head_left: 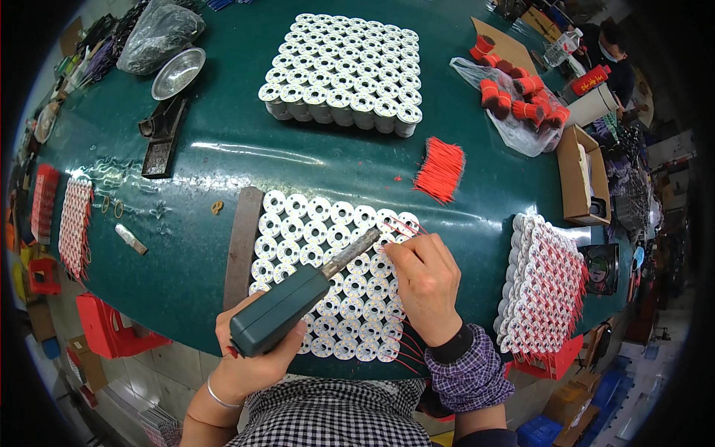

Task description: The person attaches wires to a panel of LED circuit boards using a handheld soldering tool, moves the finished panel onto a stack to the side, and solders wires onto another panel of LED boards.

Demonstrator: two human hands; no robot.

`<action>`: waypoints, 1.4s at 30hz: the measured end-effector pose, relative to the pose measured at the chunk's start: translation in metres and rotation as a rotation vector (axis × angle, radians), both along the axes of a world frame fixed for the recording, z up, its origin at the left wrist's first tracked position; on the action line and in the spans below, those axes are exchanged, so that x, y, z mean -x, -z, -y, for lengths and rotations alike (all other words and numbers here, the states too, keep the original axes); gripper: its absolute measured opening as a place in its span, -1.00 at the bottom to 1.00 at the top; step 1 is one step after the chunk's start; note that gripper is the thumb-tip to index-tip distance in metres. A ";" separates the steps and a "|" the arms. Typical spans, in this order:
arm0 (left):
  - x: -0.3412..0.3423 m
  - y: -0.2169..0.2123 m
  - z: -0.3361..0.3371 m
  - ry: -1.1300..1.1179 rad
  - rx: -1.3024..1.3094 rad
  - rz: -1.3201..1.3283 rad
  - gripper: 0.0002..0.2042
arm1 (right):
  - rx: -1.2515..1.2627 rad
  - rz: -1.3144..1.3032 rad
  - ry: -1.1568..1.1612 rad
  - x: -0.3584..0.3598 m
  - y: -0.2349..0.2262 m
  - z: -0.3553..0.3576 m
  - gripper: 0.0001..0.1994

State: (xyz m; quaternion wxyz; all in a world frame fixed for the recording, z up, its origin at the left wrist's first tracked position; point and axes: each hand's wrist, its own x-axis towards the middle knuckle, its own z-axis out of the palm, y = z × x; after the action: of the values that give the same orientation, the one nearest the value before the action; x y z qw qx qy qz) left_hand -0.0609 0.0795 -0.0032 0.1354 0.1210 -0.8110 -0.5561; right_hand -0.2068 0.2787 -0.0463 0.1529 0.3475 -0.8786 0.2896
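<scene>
My left hand (pixel 257 328) is wrapped round the handle of a dark green soldering gun (pixel 279 309). Its metal tip slants up and right to a round white LED board near the top right of a flat array of boards (pixel 342 287). Right by that tip, the thumb and fingers of my right hand (pixel 426 279) are pinched together on a thin red wire (pixel 383 248), mostly hidden by the fingers. More red wires stick out from boards just above this hand and along the array's lower right edge.
Stacked white LED pieces (pixel 339 74) stand at the back. A red wire bundle (pixel 440 170) lies right of centre; a wired board stack (pixel 540 287) is farther right. A brown bar (pixel 243 246) edges the array. A metal bowl (pixel 179 74) and solder stand (pixel 164 138) sit left. Another person (pixel 614 59) is far right.
</scene>
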 end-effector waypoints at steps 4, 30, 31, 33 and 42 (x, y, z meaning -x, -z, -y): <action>-0.001 0.000 0.000 -0.034 0.026 -0.061 -0.82 | 0.034 -0.031 0.017 -0.002 -0.006 0.001 -0.81; -0.011 0.004 -0.009 0.068 -0.039 0.127 -0.88 | 0.015 0.037 0.040 -0.020 0.000 -0.013 -0.82; -0.011 0.003 -0.009 0.068 -0.031 0.115 -0.88 | 0.013 0.033 0.039 -0.020 0.000 -0.012 -0.82; -0.011 0.005 -0.008 0.076 -0.029 0.111 -0.88 | 0.002 0.027 0.038 -0.020 0.000 -0.013 -0.82; -0.011 0.003 -0.012 0.068 0.010 0.103 -0.89 | -0.025 0.014 0.041 -0.020 -0.001 -0.014 -0.84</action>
State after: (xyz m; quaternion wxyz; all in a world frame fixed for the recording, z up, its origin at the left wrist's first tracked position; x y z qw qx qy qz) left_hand -0.0501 0.0914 -0.0061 0.0751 0.1214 -0.8233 -0.5494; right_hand -0.1868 0.2923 -0.0457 0.1484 0.3290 -0.8902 0.2779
